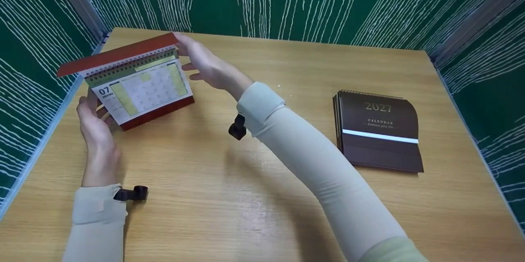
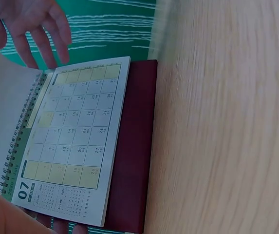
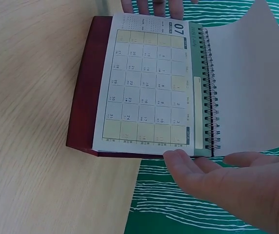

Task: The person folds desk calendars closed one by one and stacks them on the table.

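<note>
A red desk calendar (image 1: 143, 87) with a wire-bound top stands tilted at the far left of the table, its July page facing front and its red cover leaf (image 1: 123, 55) flipped up over the binding. My left hand (image 1: 96, 124) is at its left edge, the fingers (image 3: 158, 7) fairly straight and partly hidden behind the edge. At the opposite side edge is my right hand (image 1: 207, 63), with spread fingers (image 2: 59, 41) and a fingertip right at the page's edge (image 3: 178, 156). The dark red base (image 2: 134, 146) shows below the page.
A dark brown 2027 calendar (image 1: 379, 126) with a white band lies on the right of the wooden table (image 1: 197, 213). Green walls (image 1: 287, 3) with white streaks enclose the table at the back and sides.
</note>
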Motion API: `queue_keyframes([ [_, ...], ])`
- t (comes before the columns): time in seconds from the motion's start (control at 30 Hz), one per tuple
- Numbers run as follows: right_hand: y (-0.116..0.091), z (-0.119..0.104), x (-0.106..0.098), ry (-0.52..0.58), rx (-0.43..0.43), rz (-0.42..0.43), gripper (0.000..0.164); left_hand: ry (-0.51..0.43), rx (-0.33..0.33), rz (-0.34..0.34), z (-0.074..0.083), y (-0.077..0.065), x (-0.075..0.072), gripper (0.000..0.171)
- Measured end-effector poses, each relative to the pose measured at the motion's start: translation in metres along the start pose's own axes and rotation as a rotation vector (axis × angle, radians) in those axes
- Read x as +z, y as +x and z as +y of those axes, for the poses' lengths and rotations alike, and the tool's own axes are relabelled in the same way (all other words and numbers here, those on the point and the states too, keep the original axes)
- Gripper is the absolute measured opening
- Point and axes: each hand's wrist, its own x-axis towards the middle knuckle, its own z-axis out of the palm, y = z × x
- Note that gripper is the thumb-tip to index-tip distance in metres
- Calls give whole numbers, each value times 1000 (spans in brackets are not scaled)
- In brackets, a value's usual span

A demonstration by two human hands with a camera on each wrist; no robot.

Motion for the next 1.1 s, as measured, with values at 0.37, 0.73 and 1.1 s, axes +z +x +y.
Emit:
queue_keyframes([
  [0.37, -1, 6, -3, 51, 6, -7, 63, -33, 79, -31, -3, 1, -4, 54],
  [0.73, -2, 19, -4, 57, -28, -39, 64, -94, 116, -48, -5, 2, -4, 42],
  [1.1, 1, 33, -1, 66, -65, -24, 60, -114, 116, -72, -4, 4, -9, 38],
])
